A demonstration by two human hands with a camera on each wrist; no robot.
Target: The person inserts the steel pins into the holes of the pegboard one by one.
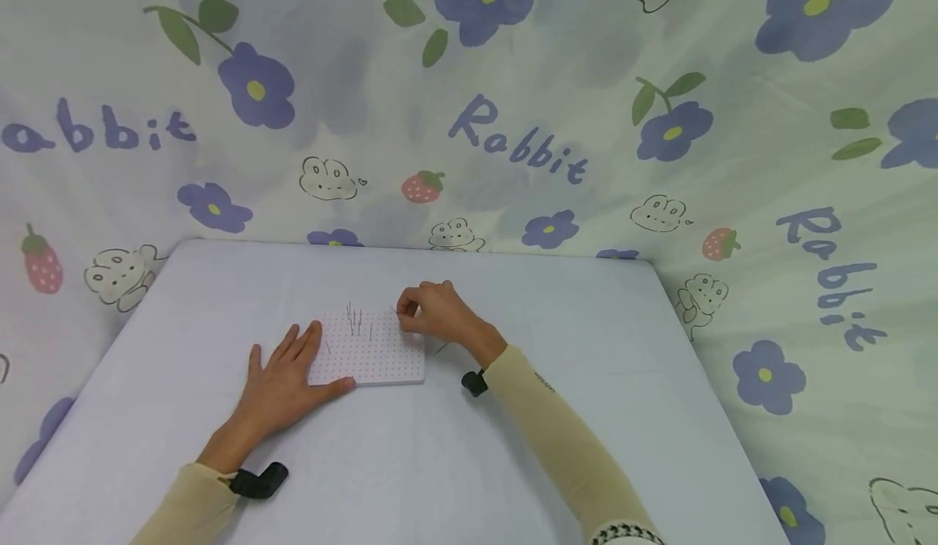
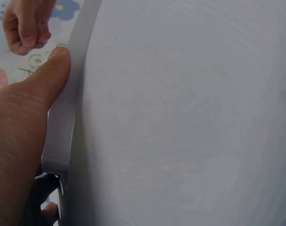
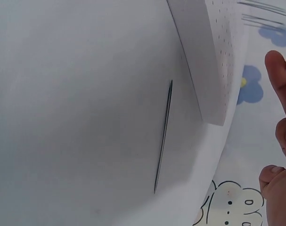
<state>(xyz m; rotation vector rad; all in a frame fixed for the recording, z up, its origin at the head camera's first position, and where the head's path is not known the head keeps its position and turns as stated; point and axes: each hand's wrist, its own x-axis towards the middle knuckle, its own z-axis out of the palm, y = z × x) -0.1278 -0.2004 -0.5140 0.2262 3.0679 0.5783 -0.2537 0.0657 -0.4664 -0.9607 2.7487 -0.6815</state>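
Note:
A white pegboard (image 1: 374, 366) dotted with small holes lies on the table. Several thin metal needles (image 1: 355, 321) stand upright toward its back, and one more slants near its left side. My left hand (image 1: 282, 382) rests with spread fingers along the board's left edge; its thumb (image 2: 53, 75) lies against the front edge. Over the back right corner, my right hand (image 1: 437, 313) pinches a thin needle (image 1: 393, 310) between thumb and fingertips. The needle's lower end is too fine to make out. Beside the board on the right, a loose needle (image 3: 163, 136), possibly a pair side by side, lies on the tabletop.
A white-covered table (image 1: 572, 447) surrounds the board. Behind it hangs a curtain (image 1: 396, 121) printed with flowers, rabbits and strawberries. Black wrist cameras (image 1: 260, 481) sit on both forearms.

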